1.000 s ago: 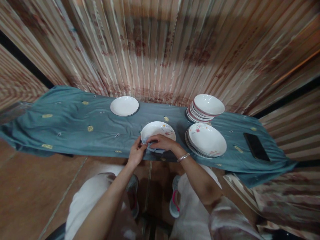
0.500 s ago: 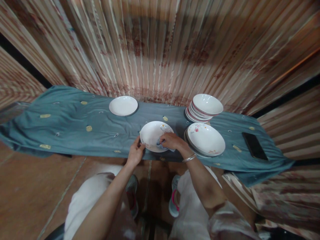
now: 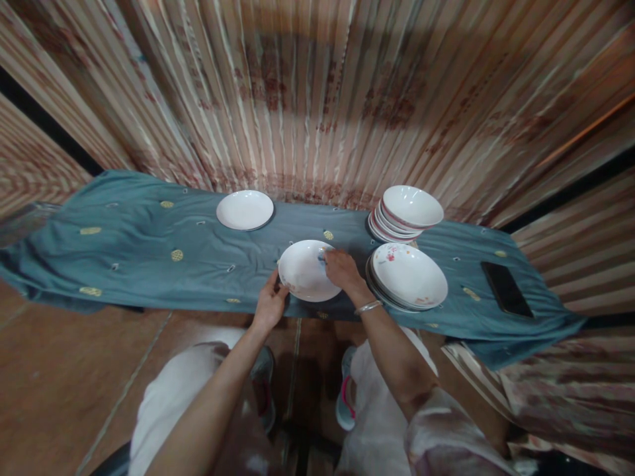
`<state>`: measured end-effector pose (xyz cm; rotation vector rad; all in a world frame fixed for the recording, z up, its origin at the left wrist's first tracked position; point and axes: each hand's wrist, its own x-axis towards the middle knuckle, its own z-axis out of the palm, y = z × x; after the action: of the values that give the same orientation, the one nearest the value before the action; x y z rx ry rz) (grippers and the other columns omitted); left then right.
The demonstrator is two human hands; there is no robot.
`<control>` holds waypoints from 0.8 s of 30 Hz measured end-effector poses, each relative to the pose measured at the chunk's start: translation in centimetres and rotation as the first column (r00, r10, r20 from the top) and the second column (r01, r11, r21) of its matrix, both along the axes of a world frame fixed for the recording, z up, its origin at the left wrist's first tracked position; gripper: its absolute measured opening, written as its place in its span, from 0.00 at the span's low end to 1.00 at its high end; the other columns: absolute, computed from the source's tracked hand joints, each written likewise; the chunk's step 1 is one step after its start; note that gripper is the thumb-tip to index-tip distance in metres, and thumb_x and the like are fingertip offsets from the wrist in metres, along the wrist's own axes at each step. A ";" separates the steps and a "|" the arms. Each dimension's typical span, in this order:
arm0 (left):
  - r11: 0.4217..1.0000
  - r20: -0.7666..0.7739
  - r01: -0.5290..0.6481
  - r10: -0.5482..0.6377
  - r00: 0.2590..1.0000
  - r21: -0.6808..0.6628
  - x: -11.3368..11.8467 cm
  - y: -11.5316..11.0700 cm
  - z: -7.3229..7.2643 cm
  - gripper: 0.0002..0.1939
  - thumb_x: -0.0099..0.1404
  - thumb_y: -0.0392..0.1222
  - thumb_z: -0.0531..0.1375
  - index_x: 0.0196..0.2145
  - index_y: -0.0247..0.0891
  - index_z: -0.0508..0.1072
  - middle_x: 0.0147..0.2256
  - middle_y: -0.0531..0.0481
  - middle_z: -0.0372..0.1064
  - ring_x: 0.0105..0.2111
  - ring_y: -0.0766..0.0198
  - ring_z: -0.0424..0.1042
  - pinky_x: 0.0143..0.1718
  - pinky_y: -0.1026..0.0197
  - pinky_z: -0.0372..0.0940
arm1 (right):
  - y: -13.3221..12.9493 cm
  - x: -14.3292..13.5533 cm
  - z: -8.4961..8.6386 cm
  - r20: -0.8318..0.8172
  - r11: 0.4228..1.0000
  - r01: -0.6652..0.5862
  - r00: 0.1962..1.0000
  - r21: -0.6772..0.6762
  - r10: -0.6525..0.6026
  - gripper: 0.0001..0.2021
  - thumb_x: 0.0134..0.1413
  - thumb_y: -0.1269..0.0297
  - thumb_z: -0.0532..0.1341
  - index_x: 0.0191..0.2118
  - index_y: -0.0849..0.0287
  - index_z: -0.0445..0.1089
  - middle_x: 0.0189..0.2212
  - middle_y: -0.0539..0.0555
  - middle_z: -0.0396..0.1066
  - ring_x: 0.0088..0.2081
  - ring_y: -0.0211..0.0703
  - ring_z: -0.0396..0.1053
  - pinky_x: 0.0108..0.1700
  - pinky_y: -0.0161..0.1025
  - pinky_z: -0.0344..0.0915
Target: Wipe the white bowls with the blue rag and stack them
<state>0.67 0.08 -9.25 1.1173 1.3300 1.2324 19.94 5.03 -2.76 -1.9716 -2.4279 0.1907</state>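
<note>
A white plate [image 3: 305,274] with a floral edge pattern rests near the front of the cloth-covered table, in front of me. My left hand [image 3: 271,301] grips its left rim, thumb on top and fingers along the side. My right hand [image 3: 342,270] is closed on a small bluish cloth [image 3: 322,256], pressed to the plate's upper right inner surface. Most of the cloth is hidden under the fingers. Just right of that hand lies a stack of floral plates [image 3: 409,276].
Behind the floral stack stands a stack of bowls [image 3: 411,206]. A single white plate [image 3: 245,210] lies at the back left. A black phone [image 3: 506,289] is at the right end of the green tablecloth [image 3: 133,251]. A pleated curtain [image 3: 307,99] hangs behind the table.
My right hand has moved with the cloth from the plate's lower middle up to its upper right side. My left hand and the plate stay in place.
</note>
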 end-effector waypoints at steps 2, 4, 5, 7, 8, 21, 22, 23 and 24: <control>1.000 0.003 0.002 -0.002 1.000 -0.002 0.1 0.0 0.1 0.29 0.53 0.43 0.63 0.54 0.37 0.72 0.38 0.48 0.76 0.40 0.56 0.71 0.45 0.55 0.66 | 0.3 -0.2 -0.5 -0.016 1.000 -0.014 1.000 0.024 0.014 0.17 0.61 0.77 0.49 0.51 0.65 0.70 0.51 0.65 0.71 0.53 0.51 0.69 0.55 0.43 0.64; 1.000 0.005 -0.001 0.001 1.000 -0.002 0.1 0.0 0.1 0.29 0.53 0.42 0.63 0.53 0.36 0.72 0.38 0.47 0.76 0.40 0.56 0.72 0.45 0.56 0.66 | 0.6 -0.4 -0.8 -0.046 0.999 -0.028 0.998 0.035 0.029 0.18 0.62 0.77 0.48 0.52 0.65 0.69 0.52 0.65 0.71 0.53 0.50 0.68 0.55 0.42 0.63; 1.000 0.004 -0.001 0.001 1.000 -0.001 0.1 0.0 0.1 0.29 0.53 0.42 0.63 0.53 0.36 0.72 0.38 0.47 0.76 0.41 0.56 0.72 0.45 0.56 0.66 | 0.8 -0.5 -1.0 -0.066 0.998 -0.041 0.997 0.042 0.044 0.18 0.62 0.77 0.48 0.51 0.65 0.69 0.52 0.64 0.71 0.53 0.50 0.68 0.56 0.42 0.63; 1.000 0.000 -0.003 0.003 1.000 0.004 0.1 0.0 0.1 0.28 0.52 0.42 0.63 0.53 0.36 0.72 0.39 0.47 0.76 0.41 0.55 0.72 0.46 0.55 0.65 | 1.1 -0.6 -1.1 -0.108 0.996 -0.070 0.991 0.064 0.076 0.18 0.62 0.77 0.48 0.51 0.65 0.70 0.51 0.63 0.71 0.54 0.48 0.68 0.58 0.41 0.61; 1.000 -0.002 -0.006 0.006 1.000 0.006 0.1 0.0 0.1 0.28 0.53 0.42 0.63 0.52 0.36 0.72 0.39 0.47 0.76 0.42 0.55 0.72 0.46 0.55 0.65 | 1.2 -0.6 -1.2 -0.127 0.994 -0.080 0.988 0.075 0.089 0.18 0.62 0.77 0.48 0.50 0.65 0.70 0.51 0.63 0.71 0.54 0.48 0.67 0.59 0.41 0.60; 1.000 -0.003 -0.002 0.002 1.000 0.008 0.0 0.0 0.2 0.26 0.53 0.40 0.62 0.51 0.37 0.73 0.42 0.46 0.76 0.45 0.53 0.71 0.50 0.53 0.64 | 2.8 -3.4 -3.3 -0.477 0.989 -0.149 0.868 0.018 0.139 0.22 0.60 0.74 0.52 0.59 0.71 0.62 0.60 0.66 0.60 0.63 0.46 0.57 0.66 0.40 0.49; 1.000 0.000 0.003 -0.003 1.000 0.008 0.0 0.0 0.2 0.26 0.53 0.40 0.62 0.51 0.37 0.73 0.42 0.46 0.76 0.45 0.53 0.71 0.50 0.53 0.64 | 2.7 -3.7 -3.4 -0.499 0.987 -0.161 0.855 0.005 0.142 0.22 0.60 0.74 0.52 0.60 0.72 0.61 0.62 0.67 0.59 0.64 0.47 0.55 0.67 0.40 0.48; 1.000 0.002 0.006 -0.006 1.000 0.007 0.0 0.0 0.2 0.26 0.53 0.40 0.62 0.51 0.37 0.73 0.42 0.45 0.76 0.45 0.53 0.71 0.50 0.53 0.64 | 2.5 -4.0 -3.4 -0.513 0.985 -0.172 0.846 -0.008 0.143 0.23 0.60 0.74 0.52 0.61 0.73 0.60 0.63 0.68 0.57 0.65 0.47 0.54 0.67 0.41 0.47; 1.000 0.002 0.007 -0.007 1.000 0.005 0.0 0.0 0.3 0.26 0.53 0.40 0.62 0.52 0.37 0.73 0.42 0.45 0.76 0.45 0.53 0.71 0.49 0.53 0.64 | 2.3 -4.3 -3.4 -0.523 0.983 -0.185 0.840 -0.019 0.148 0.24 0.60 0.73 0.52 0.62 0.73 0.59 0.64 0.68 0.55 0.66 0.48 0.52 0.67 0.41 0.47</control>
<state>0.69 0.07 -9.00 1.1230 1.3208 1.2324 15.69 7.37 -6.18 -1.4631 -2.2367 0.7178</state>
